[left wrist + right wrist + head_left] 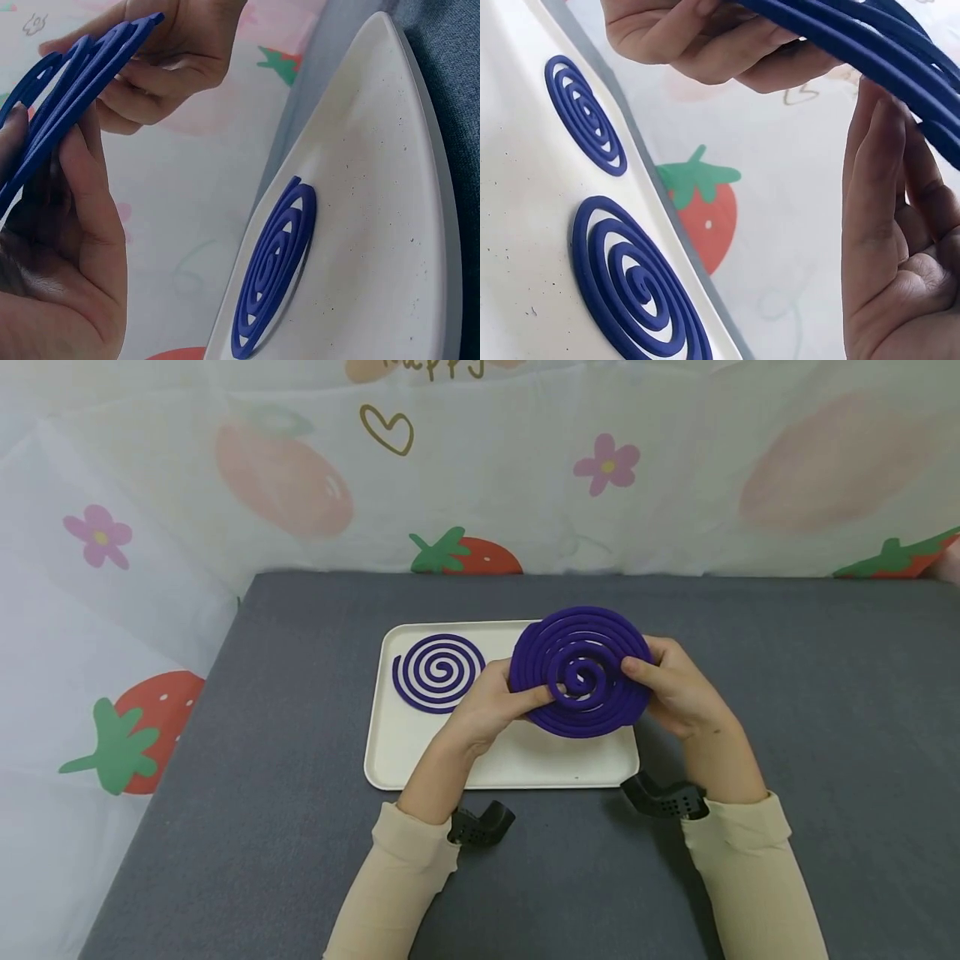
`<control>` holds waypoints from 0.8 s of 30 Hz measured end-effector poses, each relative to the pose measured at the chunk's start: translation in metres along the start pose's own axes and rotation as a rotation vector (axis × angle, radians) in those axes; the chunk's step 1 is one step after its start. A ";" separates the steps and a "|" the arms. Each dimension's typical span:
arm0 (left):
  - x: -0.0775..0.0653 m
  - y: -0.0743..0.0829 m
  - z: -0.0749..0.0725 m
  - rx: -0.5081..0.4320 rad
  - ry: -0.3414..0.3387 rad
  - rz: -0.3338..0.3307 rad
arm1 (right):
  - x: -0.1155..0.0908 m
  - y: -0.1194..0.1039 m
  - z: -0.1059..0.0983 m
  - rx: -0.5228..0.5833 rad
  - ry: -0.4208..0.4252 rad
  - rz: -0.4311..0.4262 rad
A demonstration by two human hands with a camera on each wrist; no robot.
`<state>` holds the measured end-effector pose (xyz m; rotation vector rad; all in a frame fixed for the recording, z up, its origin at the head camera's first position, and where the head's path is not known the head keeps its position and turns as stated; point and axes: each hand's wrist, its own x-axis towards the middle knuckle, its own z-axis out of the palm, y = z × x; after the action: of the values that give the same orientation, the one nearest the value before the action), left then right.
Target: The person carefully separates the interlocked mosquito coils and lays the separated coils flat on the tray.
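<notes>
My left hand [491, 703] and right hand [681, 687] together hold a stack of dark blue-purple spiral mosquito coils [536, 653] above the tray, tilted to face the head camera. The left thumb presses near the spiral's centre; the right thumb lies on its right edge, with fingers behind. On the white tray [555, 768] one flat coil [443, 669] lies at the left. The right wrist view shows two coils lying there: a nearer coil [639, 285] and a farther coil [586, 116]. In the head view the held stack hides the second one.
The tray stands on a grey cloth-covered table [247, 827]. Behind it hangs a pale curtain [480, 468] printed with strawberries, flowers and a heart. Each wrist wears a black camera band, the left band [480, 824] and the right band [663, 797], close above the tabletop.
</notes>
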<state>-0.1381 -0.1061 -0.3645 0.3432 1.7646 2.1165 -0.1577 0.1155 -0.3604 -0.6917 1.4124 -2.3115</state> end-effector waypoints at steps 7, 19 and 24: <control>0.001 0.000 0.000 -0.045 -0.004 -0.019 | 0.000 0.001 -0.002 -0.006 -0.015 -0.002; 0.000 -0.002 -0.003 -0.100 0.000 0.003 | 0.000 -0.001 -0.004 0.011 -0.083 -0.027; 0.000 -0.002 -0.003 -0.102 -0.005 -0.003 | 0.000 -0.001 -0.003 0.004 -0.070 -0.017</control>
<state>-0.1393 -0.1086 -0.3666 0.3176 1.6458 2.1916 -0.1593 0.1188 -0.3606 -0.7791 1.3762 -2.2790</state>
